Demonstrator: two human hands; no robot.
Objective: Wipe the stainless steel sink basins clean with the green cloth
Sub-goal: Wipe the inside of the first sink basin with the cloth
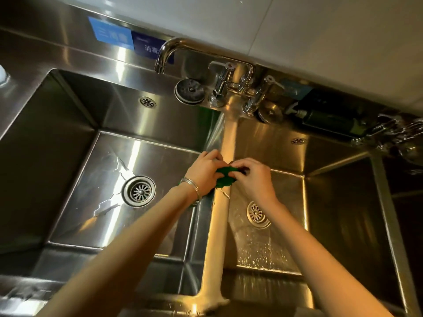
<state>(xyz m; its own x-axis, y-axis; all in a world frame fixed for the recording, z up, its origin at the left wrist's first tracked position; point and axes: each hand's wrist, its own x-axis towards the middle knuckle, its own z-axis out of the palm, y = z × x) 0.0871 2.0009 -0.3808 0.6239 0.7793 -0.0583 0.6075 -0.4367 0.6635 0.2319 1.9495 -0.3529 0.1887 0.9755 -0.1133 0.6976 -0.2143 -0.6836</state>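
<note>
1. Stainless steel fills the scene: a double sink below a pale wall, with a raised steel backsplash along the far edge that carries two blue labels.
2. Between the two basins runs a narrow steel divider, lit warm yellow, from the near rim to the far taps.
3. Both hands meet over the far half of this divider, gripping the green cloth, which is bunched small between them and lies on or just above the ridge; I cannot tell which.
4. Left hand has its fingers curled around the cloth's left side, with thin metal bangles at the wrist.
5. Right hand pinches the cloth's right side with bent fingers.
6. Left basin is wide and open; it holds only streaks of water on its floor and a round drain strainer near the middle.
7. Right basin has its own drain strainer just beside the right forearm, with water droplets scattered over the near floor.
8. On the far ledge stand a curved faucet, chrome tap valves and two round drain plugs.
9. Far right, a dark bottle lies on its side on the ledge.
</note>
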